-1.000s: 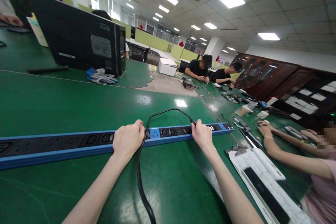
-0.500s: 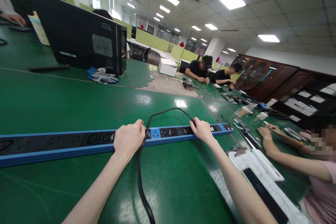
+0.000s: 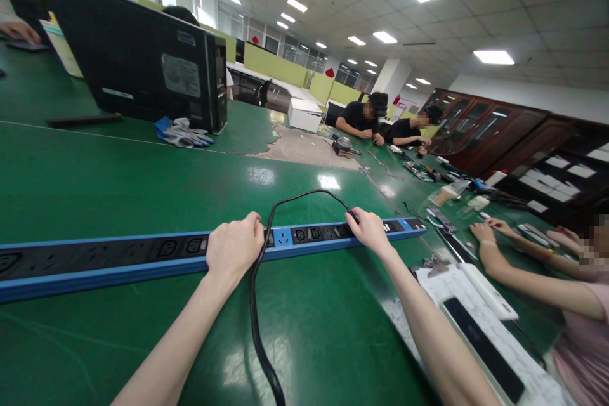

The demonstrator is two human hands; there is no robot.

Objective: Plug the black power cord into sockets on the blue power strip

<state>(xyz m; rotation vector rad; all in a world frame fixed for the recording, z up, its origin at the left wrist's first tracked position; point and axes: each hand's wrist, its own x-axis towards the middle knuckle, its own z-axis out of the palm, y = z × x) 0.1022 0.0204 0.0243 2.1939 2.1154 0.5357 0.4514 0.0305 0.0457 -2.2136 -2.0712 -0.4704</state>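
From where I stand, both forearms reach forward over the green counter, slanting inward from either side, elbows out of sight. A thick black cable runs up between them, passes beside the left hand and arches over to the right. Near the right forearm lies a phone on a clipboard.

Ahead, the long blue-and-black power strip lies crosswise on the counter, sockets up. The left hand is closed over its middle, back of the hand up, thumb side toward the cable. The right hand, further along the strip, bends down at the wrist and pinches the far end of the cable against the sockets; I can't tell whether anything is plugged in.

To the right, a co-worker's arms stretch over the counter. Beyond the strip, gloves lie beside a black computer, with a white box further off. At the back, two people in black lean on the counter.
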